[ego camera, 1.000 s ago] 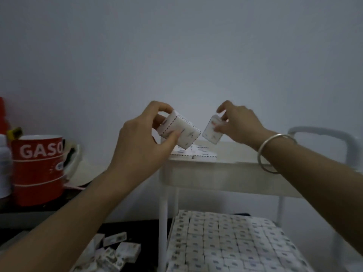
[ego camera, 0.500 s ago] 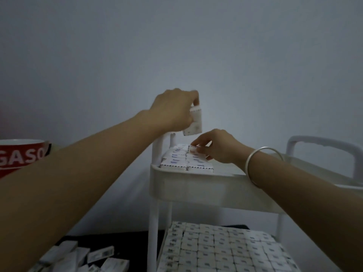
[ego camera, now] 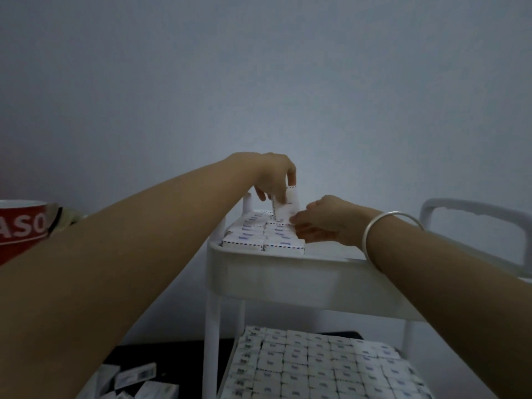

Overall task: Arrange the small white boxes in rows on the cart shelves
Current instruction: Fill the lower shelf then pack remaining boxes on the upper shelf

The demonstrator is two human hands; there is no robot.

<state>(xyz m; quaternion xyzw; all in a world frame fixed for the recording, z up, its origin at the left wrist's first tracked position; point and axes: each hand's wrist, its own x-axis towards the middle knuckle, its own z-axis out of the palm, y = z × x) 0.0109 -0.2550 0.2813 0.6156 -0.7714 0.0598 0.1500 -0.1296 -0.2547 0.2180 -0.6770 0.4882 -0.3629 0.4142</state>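
Observation:
A white cart stands in front of me, its top shelf rim [ego camera: 288, 272] at mid-frame. Two short rows of small white boxes [ego camera: 253, 237] lie flat at the shelf's left end. My left hand [ego camera: 270, 175] pinches a small white box [ego camera: 285, 207] on end over the far part of those rows. My right hand [ego camera: 325, 223], with a silver bangle on the wrist, rests on the shelf beside the rows, fingertips touching the bottom of the held box. The lower shelf [ego camera: 316, 367] is packed with rows of white boxes.
A red mug [ego camera: 20, 226] with white letters sits at the left edge. Several loose white boxes [ego camera: 135, 375] lie on a dark surface at the lower left. The cart's white handle [ego camera: 475, 208] rises at the right. A plain wall stands behind.
My left hand has lowered its box from above the shelf down to the rows. My right hand has shifted slightly right and now touches that box.

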